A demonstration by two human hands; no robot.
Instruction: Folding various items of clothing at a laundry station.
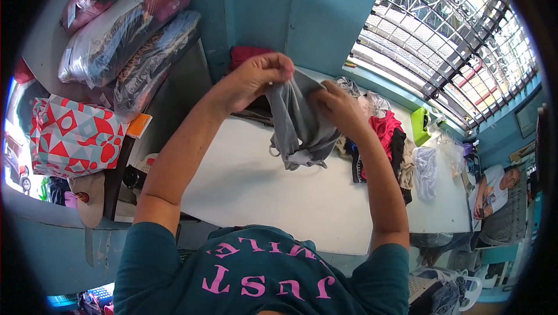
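Observation:
A grey cloth garment hangs in loose folds over the white table, held up by both hands. My left hand pinches its upper edge between thumb and fingers. On the other side, my right hand grips the garment a little lower, and part of those fingers is hidden by the fabric. The lower end dangles above the tabletop and casts a soft shadow on it. Which kind of garment it is, I cannot tell.
Right of my arm lies a heap of clothes with a red piece, beside a light green plastic container. Bagged bundles and a patterned bag stand on the left. A seated person is at the far right, below the barred window.

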